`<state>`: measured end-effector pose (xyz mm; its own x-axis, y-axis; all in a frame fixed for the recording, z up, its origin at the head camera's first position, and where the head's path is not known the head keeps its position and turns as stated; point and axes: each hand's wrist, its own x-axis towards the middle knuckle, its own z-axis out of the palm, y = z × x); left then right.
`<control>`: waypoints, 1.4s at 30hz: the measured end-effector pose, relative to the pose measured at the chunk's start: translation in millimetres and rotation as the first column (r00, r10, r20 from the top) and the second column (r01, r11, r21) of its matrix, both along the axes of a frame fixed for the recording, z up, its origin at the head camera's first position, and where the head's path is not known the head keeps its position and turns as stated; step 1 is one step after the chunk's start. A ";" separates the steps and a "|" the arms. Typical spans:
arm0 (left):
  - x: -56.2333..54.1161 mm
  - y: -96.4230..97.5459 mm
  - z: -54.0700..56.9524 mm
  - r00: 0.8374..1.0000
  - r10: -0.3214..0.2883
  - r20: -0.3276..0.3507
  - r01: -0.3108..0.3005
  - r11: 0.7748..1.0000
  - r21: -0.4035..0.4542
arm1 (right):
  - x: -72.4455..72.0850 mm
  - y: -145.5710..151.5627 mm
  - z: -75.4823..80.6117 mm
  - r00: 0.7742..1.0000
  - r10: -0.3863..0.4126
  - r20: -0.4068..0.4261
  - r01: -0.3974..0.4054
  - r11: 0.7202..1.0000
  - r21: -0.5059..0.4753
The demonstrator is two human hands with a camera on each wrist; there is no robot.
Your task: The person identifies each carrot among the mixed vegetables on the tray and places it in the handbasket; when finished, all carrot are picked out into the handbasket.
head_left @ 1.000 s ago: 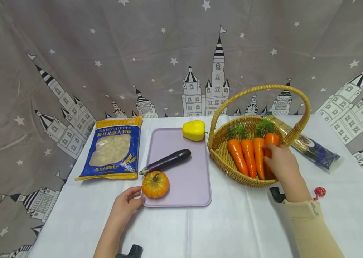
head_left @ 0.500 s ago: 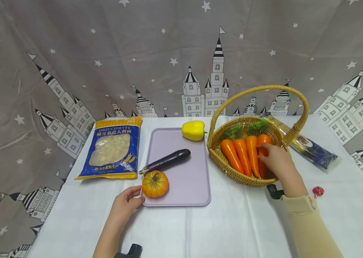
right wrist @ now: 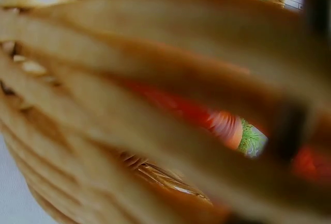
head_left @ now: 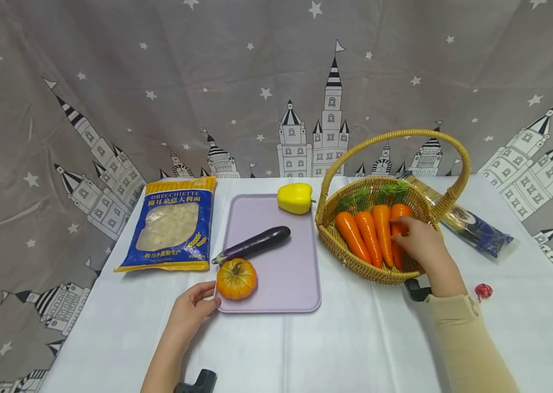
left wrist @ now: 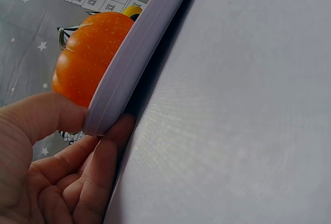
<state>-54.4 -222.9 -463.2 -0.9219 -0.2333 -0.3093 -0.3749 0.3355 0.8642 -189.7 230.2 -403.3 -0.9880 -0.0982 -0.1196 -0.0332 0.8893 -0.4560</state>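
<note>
My left hand (head_left: 190, 310) pinches the left edge of a lilac tray (head_left: 291, 273) near its front corner. In the left wrist view the thumb lies on the rim and fingers reach beneath it. A small orange pumpkin (head_left: 236, 279), a purple eggplant (head_left: 257, 245) and a yellow bell pepper (head_left: 295, 198) are on the tray. My right hand (head_left: 422, 244) reaches inside a wicker basket (head_left: 342, 260) and grips the rightmost carrot (head_left: 400, 212), partly covering it. Several carrots (head_left: 368, 234) lie side by side there, green tops toward the back. Blurred basket weave (right wrist: 77, 94) fills most of the right wrist view.
A blue and yellow orecchiette bag (head_left: 170, 226) lies left of the tray. Behind the basket's right side is a long pasta packet (head_left: 478, 228). A small red wrapped item (head_left: 484, 291) lies beside the right sleeve. The basket's tall handle (head_left: 406, 132) arches overhead.
The carrots in the basket have shifted left, and my right hand has moved slightly left with them. My left hand and the tray have stayed in place.
</note>
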 end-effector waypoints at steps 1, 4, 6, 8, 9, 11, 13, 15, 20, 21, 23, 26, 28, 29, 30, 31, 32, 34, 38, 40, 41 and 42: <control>0.2 -0.3 0.3 1.000 -0.002 -0.006 0.002 1.000 0.002 | 0.0 -0.4 0.5 1.000 0.001 -0.003 -0.001 1.000 -0.004; 0.8 -0.8 0.1 1.000 -0.006 -0.019 0.006 1.000 0.006 | 0.7 -1.6 1.8 1.000 0.003 -0.008 -0.003 1.000 -0.009; 0.9 -1.0 -0.7 1.000 -0.006 -0.021 0.007 1.000 0.008 | 0.9 -1.6 2.0 1.000 0.003 -0.008 -0.003 1.000 -0.005; 0.5 -1.1 -1.9 1.000 -0.005 -0.021 0.005 1.000 0.010 | 1.9 -2.1 2.1 1.000 0.000 -0.006 0.000 1.000 0.007; 0.4 -1.0 -2.4 1.000 -0.001 -0.021 0.002 1.000 0.012 | 2.1 -2.1 2.1 1.000 -0.001 -0.005 0.001 1.000 0.013; 0.1 -1.0 -3.0 1.000 0.001 -0.021 -0.001 1.000 0.015 | 2.9 -2.2 2.2 1.000 -0.006 -0.005 0.006 1.000 0.021; -0.2 -1.2 -3.8 1.000 0.003 -0.024 -0.002 1.000 0.016 | 4.0 -2.3 2.0 1.000 -0.016 -0.008 0.016 1.000 0.018; -0.3 -1.3 -4.3 1.000 0.004 -0.022 -0.004 1.000 0.015 | 4.6 -1.8 1.5 1.000 -0.024 -0.017 0.024 1.000 0.008; 0.4 -1.3 -3.2 1.000 0.008 -0.014 -0.008 1.000 0.012 | 5.3 -0.8 2.8 0.998 -0.032 -0.052 0.031 0.999 -0.021; 0.6 -1.2 -2.7 1.000 0.008 -0.012 -0.008 1.000 0.013 | 5.2 -0.6 3.2 0.998 -0.033 -0.054 0.032 0.999 -0.026; 0.8 -0.9 -1.9 1.000 0.009 -0.009 -0.009 1.000 0.013 | 5.2 -0.3 3.9 0.998 -0.035 -0.055 0.034 0.999 -0.031; 0.6 -0.5 -1.4 1.000 0.011 -0.008 -0.011 1.000 0.014 | 6.2 0.5 5.3 0.998 -0.044 -0.041 0.043 0.998 -0.043; 0.4 -0.1 -1.5 1.000 0.010 -0.007 -0.010 1.000 0.012 | 8.1 2.2 6.8 0.998 -0.048 -0.035 0.047 0.998 -0.051; 0.3 0.2 -1.6 1.000 0.010 -0.006 -0.010 1.000 0.010 | 9.8 3.5 7.8 0.998 -0.047 -0.036 0.045 0.997 -0.057; 0.3 0.5 -1.7 1.000 0.009 -0.005 -0.009 1.000 0.007 | 11.5 5.1 8.8 0.998 -0.045 -0.037 0.042 0.997 -0.065; 0.4 0.7 -1.8 1.000 0.008 -0.004 -0.008 1.000 0.003 | 13.4 6.7 10.1 0.998 -0.040 -0.040 0.037 0.996 -0.077; 0.4 0.9 -1.9 1.000 0.008 -0.004 -0.008 1.000 0.002 | 15.5 8.2 11.5 0.998 -0.036 -0.043 0.032 0.995 -0.092; 0.5 1.0 -2.0 1.000 0.007 -0.004 -0.007 1.000 -0.001 | 20.3 11.5 14.6 0.998 -0.026 -0.058 0.018 0.992 -0.128; 0.8 0.4 -2.4 1.000 0.003 -0.013 -0.003 1.000 0.007 | 31.4 16.7 22.5 0.996 -0.039 -0.077 0.023 0.979 -0.204; 0.9 0.0 -2.5 1.000 -0.001 -0.019 0.001 1.000 0.011 | 36.4 18.5 26.9 0.995 -0.047 -0.089 0.025 0.972 -0.232; 1.0 -0.3 -2.4 1.000 -0.003 -0.023 0.003 1.000 0.011 | 38.5 19.0 28.9 0.994 -0.051 -0.093 0.027 0.969 -0.244; 1.0 -0.5 -2.1 1.000 -0.005 -0.025 0.005 1.000 0.008 | 40.4 19.4 30.8 0.994 -0.051 -0.096 0.025 0.966 -0.258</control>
<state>-53.4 -223.3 -465.3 -0.9303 -0.2264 -0.2885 -0.3520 0.3299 0.8760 -149.3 249.6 -372.5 -0.9972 -0.0745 0.0053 -0.0592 0.7451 -0.6643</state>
